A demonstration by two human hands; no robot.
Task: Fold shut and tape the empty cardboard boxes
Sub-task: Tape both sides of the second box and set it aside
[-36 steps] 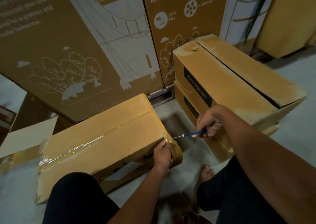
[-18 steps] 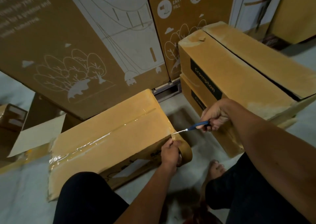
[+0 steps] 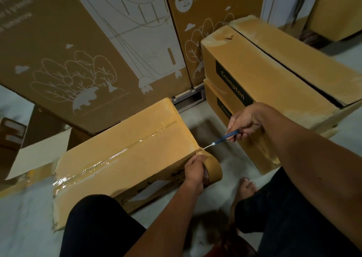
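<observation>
1. The left hand (image 3: 194,170) grips a brown roll of packing tape (image 3: 212,169) against the end of the taped tan cardboard box (image 3: 125,158).
2. The right hand (image 3: 245,124) holds a blue-handled cutter (image 3: 223,139), its blade tip at the tape just above the left fingers.

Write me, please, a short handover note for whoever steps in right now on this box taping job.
Left hand grips the brown tape roll at the right end of the box on the floor.
Right hand grips a blue-handled cutter, its blade at the tape strip stretched between roll and box corner.
Done: the flaps are folded shut and clear tape runs along the whole top seam.
Left: sever the strip and press its end down the box side. The stacked Crompton boxes on the right come next; the top one shows an open, untaped seam.
</observation>
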